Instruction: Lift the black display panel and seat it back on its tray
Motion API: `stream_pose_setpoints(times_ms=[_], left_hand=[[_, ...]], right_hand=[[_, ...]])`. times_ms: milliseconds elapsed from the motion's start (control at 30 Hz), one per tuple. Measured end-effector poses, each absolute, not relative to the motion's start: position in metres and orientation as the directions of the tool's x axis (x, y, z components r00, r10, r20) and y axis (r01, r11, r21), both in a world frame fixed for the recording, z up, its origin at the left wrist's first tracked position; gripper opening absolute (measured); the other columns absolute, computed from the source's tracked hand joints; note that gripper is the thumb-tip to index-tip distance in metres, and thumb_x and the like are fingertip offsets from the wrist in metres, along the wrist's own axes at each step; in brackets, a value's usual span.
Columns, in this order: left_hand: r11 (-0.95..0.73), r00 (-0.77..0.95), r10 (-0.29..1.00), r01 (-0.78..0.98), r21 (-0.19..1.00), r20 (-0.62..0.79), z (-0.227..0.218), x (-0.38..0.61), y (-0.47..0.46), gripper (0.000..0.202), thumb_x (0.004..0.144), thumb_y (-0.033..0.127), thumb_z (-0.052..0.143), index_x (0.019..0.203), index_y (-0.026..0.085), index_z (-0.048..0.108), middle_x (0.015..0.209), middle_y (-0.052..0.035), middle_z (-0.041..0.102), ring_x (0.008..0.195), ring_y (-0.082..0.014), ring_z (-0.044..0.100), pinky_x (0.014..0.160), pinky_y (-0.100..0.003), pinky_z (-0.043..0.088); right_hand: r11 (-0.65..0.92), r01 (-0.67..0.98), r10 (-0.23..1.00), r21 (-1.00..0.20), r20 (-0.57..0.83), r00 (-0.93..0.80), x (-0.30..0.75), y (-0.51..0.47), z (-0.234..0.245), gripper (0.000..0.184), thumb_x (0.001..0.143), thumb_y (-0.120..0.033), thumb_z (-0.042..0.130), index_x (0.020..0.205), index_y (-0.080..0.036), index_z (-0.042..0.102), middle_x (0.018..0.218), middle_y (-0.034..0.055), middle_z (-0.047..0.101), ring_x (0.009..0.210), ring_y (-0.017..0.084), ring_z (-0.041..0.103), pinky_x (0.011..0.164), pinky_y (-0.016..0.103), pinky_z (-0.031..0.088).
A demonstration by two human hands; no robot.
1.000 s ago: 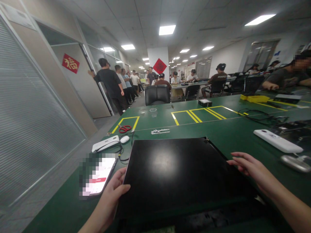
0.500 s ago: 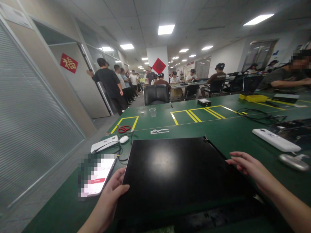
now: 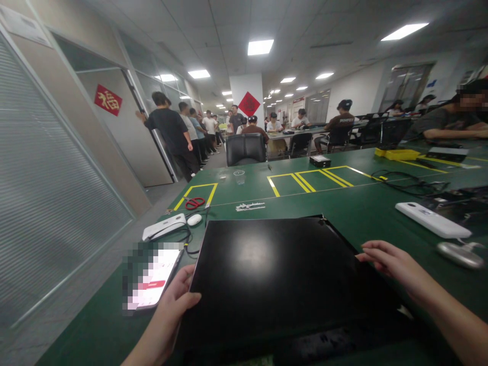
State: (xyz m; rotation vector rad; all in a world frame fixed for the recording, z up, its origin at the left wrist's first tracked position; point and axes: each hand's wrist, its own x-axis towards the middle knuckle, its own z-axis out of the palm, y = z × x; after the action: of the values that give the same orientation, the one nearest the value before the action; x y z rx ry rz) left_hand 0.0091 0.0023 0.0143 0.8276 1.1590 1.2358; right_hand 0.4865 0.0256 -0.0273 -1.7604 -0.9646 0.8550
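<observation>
A glossy black screen panel (image 3: 274, 269) lies in front of me, with a ceiling light reflected in it. Beneath it, dark parts show along its right side and near edge, too dim to make out. My left hand (image 3: 179, 300) grips the panel's left edge, thumb on top and fingers partly hidden beneath. On the right edge, the fingertips of my right hand (image 3: 385, 262) are closed against the rim; its thumb is hidden. A lit phone (image 3: 156, 277), partly blurred out, lies beside my left hand.
On the green table (image 3: 324, 203) are red-handled scissors (image 3: 195, 203), a white mouse-like object (image 3: 194, 219), black cables (image 3: 186, 236), a clear cup (image 3: 239, 177), a white elongated device (image 3: 432, 219) and a yellow tray (image 3: 398, 154). Several people sit or stand beyond.
Both hands keep their places at the panel's edges. The panel and my right fingertips have shifted very slightly; my left thumb has slid a little outward.
</observation>
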Motion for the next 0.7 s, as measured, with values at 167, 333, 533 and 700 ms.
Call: stream_pose_setpoints(times_ms=[167, 333, 533, 700], left_hand=[[0.205, -0.051, 0.973, -0.255, 0.945, -0.225, 0.0142, 0.0109, -0.0005, 0.055, 0.058, 0.019, 0.082, 0.110, 0.024, 0.065, 0.095, -0.0038, 0.082, 0.091, -0.0328, 0.078, 0.068, -0.036, 0.057], [0.210, -0.056, 0.971, -0.249, 0.945, -0.231, 0.0117, 0.0105, 0.0010, 0.056, 0.057, 0.018, 0.081, 0.110, 0.023, 0.064, 0.096, -0.0041, 0.081, 0.090, -0.0321, 0.078, 0.066, -0.035, 0.056], [0.224, -0.049, 0.968, -0.285, 0.932, -0.248, 0.0098, 0.0096, 0.0025, 0.058, 0.056, 0.017, 0.081, 0.111, 0.024, 0.064, 0.094, -0.0030, 0.081, 0.089, -0.0314, 0.078, 0.070, -0.036, 0.058], [0.274, -0.037, 0.955, -0.277, 0.921, -0.295, 0.0056, 0.0115, 0.0011, 0.055, 0.057, 0.015, 0.079, 0.109, 0.025, 0.064, 0.096, -0.0025, 0.080, 0.090, -0.0312, 0.077, 0.071, -0.037, 0.057]], right_hand=[[-0.258, 0.304, 0.889, -0.917, -0.102, 0.446, 0.4925, 0.0263, -0.0303, 0.044, 0.064, -0.062, 0.067, 0.089, -0.026, 0.067, 0.082, 0.0085, 0.081, 0.069, 0.023, 0.064, 0.061, 0.036, 0.045], [-0.246, 0.396, 0.900, -0.885, -0.057, 0.432, 0.4908, 0.0258, -0.0259, 0.039, 0.064, -0.061, 0.063, 0.084, -0.027, 0.068, 0.079, 0.0079, 0.081, 0.069, 0.026, 0.066, 0.063, 0.039, 0.048], [-0.259, 0.557, 0.911, -0.789, -0.008, 0.412, 0.4874, 0.0248, -0.0271, 0.037, 0.065, -0.061, 0.058, 0.080, -0.028, 0.067, 0.071, 0.0042, 0.077, 0.065, 0.025, 0.065, 0.058, 0.038, 0.045], [-0.256, 0.639, 0.922, -0.725, 0.016, 0.387, 0.4845, 0.0223, -0.0300, 0.041, 0.068, -0.064, 0.056, 0.085, -0.029, 0.067, 0.070, 0.0029, 0.076, 0.063, 0.025, 0.065, 0.060, 0.038, 0.046]])
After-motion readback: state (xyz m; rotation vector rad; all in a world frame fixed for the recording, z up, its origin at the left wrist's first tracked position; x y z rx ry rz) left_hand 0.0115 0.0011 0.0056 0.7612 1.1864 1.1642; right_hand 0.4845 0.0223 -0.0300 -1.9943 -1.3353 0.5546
